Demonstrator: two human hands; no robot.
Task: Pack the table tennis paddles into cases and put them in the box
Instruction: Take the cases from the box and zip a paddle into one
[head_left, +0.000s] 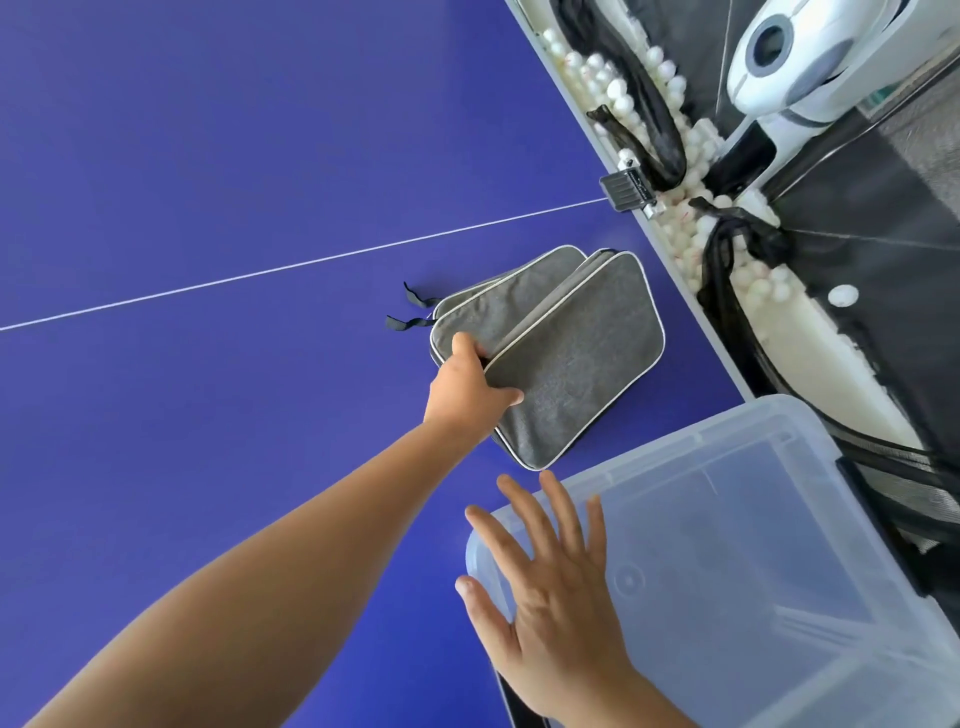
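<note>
Grey paddle cases with white piping lie stacked on the blue table near its right edge. My left hand (470, 384) grips the near corner of the top case (576, 358), thumb on its upper face, fingers tucked under. A lower case (498, 306) shows beneath it, with black loops sticking out to the left. The clear plastic box (769, 519) stands at the table's near right corner. My right hand (550, 597) rests flat, fingers spread, on the box's left rim. No paddle is visible.
The blue table (234, 208) has a white centre line. Beyond its right edge are a ball-catch net tray with several white balls (675, 244), a white ball machine (800, 57) and a black clamp (626, 189).
</note>
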